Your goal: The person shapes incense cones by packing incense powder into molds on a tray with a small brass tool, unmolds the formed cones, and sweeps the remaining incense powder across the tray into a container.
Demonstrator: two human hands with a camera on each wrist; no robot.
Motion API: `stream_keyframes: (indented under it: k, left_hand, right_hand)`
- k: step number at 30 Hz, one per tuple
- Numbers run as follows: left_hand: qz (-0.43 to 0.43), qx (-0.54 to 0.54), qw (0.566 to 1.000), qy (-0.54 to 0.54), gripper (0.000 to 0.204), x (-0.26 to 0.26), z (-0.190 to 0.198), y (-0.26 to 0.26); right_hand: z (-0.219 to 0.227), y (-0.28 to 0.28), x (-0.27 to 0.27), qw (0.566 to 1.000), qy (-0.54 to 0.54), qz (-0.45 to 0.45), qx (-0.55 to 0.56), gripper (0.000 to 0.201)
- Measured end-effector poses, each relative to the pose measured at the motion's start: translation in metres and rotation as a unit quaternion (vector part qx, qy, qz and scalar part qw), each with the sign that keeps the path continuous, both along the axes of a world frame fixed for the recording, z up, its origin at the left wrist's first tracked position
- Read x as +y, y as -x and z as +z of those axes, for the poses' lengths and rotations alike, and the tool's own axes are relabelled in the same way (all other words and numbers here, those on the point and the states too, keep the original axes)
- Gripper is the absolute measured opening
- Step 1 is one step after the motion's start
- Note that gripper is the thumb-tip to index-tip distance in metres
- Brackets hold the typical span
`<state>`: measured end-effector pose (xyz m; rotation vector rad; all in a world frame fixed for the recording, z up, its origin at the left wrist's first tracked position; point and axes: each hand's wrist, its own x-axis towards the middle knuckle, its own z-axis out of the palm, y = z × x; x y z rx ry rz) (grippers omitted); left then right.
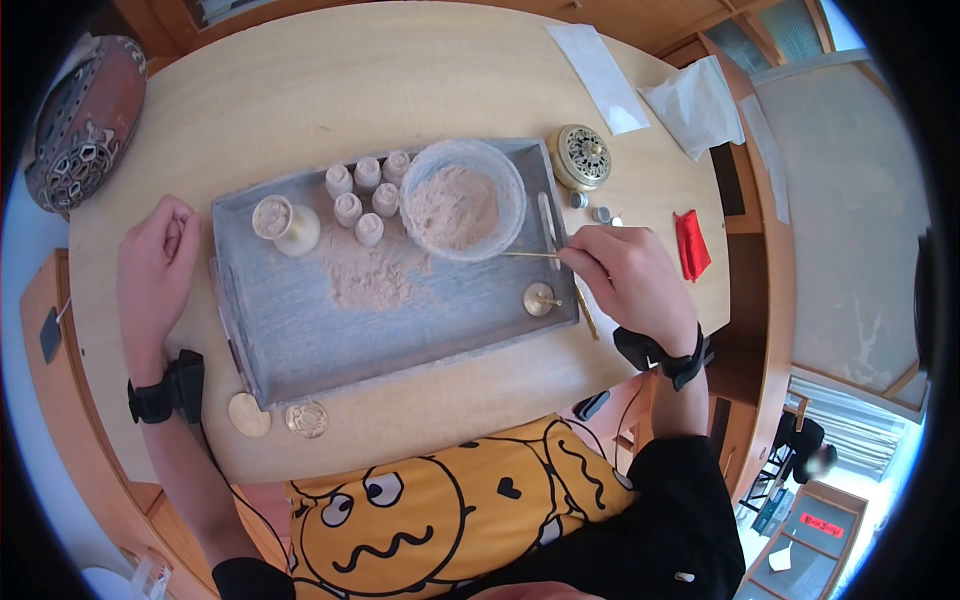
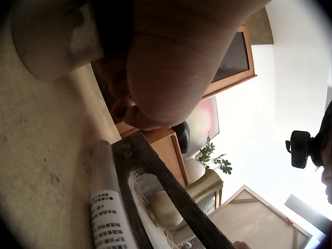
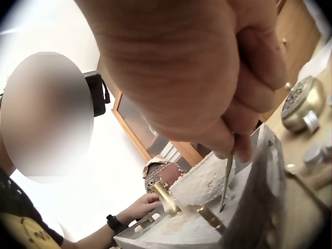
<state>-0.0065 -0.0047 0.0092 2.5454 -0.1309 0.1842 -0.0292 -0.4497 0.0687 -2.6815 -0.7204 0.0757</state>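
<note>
My right hand (image 1: 640,280) pinches a thin brass stick (image 1: 530,254) between thumb and fingertips at the tray's right side. The stick points left toward the base of a pale bowl (image 1: 515,215) of brownish powder; in the right wrist view the stick (image 3: 226,181) slants down over the tray. My left hand (image 1: 158,265) rests beside the tray's left end, fingers loosely curled, with nothing visible in it. On the grey wooden tray (image 1: 320,360) stand a brass vase (image 1: 302,235) with powder in its mouth and several small powder-topped shapes (image 1: 370,231). Loose powder (image 1: 370,280) is scattered below them.
A brass knobbed disc (image 1: 541,299) lies in the tray's right corner. Right of the tray are a pierced-lid brass burner (image 1: 580,158), small metal containers (image 1: 601,214), a brass rod (image 1: 587,314) and red cloth (image 1: 691,245). Two brass discs (image 1: 249,415) lie near the front edge.
</note>
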Motion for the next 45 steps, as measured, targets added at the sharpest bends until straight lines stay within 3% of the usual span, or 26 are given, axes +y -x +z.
stream_keyframes:
  k: [6,8,14,22,37,45]
  left_hand:
    - [-0.011,-0.011,1.0,0.0,0.015,0.001,-0.001,0.0]
    - [-0.006,-0.015,1.0,0.0,0.015,0.002,-0.001,0.002]
    - [0.012,0.027,1.0,-0.003,0.014,0.003,-0.001,0.002]
    - [0.0,-0.017,1.0,0.003,0.015,0.004,-0.004,0.001]
    - [0.006,-0.014,1.0,0.01,0.015,0.003,-0.002,0.001]
    - [-0.002,-0.016,1.0,0.002,0.016,0.006,-0.003,0.002]
  right_hand:
    - [-0.005,0.004,0.027,0.999,-0.007,0.022,-0.026,0.015]
    - [0.004,0.011,0.033,0.999,0.019,-0.006,-0.039,0.015]
    - [0.019,0.036,0.029,0.998,0.04,0.009,-0.047,0.015]
    - [0.013,0.055,0.025,0.997,0.072,0.027,-0.033,0.017]
    - [-0.007,0.044,0.06,0.995,0.005,0.05,-0.087,0.018]
    - [0.005,0.067,0.037,1.0,0.017,0.005,-0.023,0.013]
